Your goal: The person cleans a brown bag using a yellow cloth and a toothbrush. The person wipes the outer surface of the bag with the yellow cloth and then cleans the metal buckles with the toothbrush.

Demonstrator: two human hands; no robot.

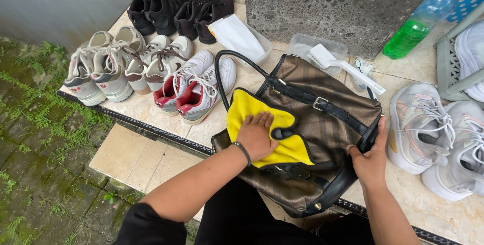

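Handbag (322,139), brown with a faint check and black trim, lies on its side on the tiled ledge (136,159) just in front of the person, its long axis running from the lower centre up toward the right, with the strap and buckle along the far edge and the looped handle (222,73) arching out toward the upper left. Nearest the camera, the left hand (257,136) lies flat, palm down and fingers spread, pressing a yellow cloth (252,111) onto the bag's near left face; it grips nothing, only bears down on the cloth. The right hand (370,159) closes around the bag's right end, thumb on top, steadying it. Judging by the cloth's place, the wiping looks to be in mid-course: the left part is under the cloth, while the buckle side and right half lie uncovered; I cannot tell which parts are already clean. Beyond the bag, a white brush (343,66) rests on a clear tub (302,45), with a green bottle (418,20) farther right. White sneakers (433,129) sit to the right, and rows of shoes (151,63) stand at the far left.
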